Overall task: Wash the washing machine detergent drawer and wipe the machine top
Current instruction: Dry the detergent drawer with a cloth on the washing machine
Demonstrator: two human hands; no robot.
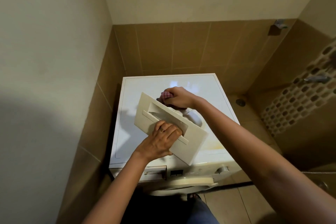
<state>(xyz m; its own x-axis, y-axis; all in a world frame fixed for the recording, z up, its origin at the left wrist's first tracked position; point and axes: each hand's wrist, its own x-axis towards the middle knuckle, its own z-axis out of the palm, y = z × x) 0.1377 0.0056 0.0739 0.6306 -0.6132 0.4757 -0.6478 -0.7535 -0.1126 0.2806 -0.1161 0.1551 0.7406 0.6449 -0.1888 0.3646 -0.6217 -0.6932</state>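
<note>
The white detergent drawer (189, 142) is held tilted above the washing machine top (200, 85), its front panel facing me. My left hand (160, 140) grips the drawer by its handle recess, with a ring on one finger. Behind the panel, my right hand (179, 96) holds a bunched pink checked cloth (165, 94) against the drawer's rear part. The drawer's compartments are mostly hidden by the panel. On the machine's front, the drawer slot (154, 172) stands open and empty.
The machine stands in a narrow tiled corner, a wall close on its left. A round control knob (222, 170) and the door rim (181, 183) show on the front. Wall taps (317, 78) and a floor drain (240, 102) are on the right.
</note>
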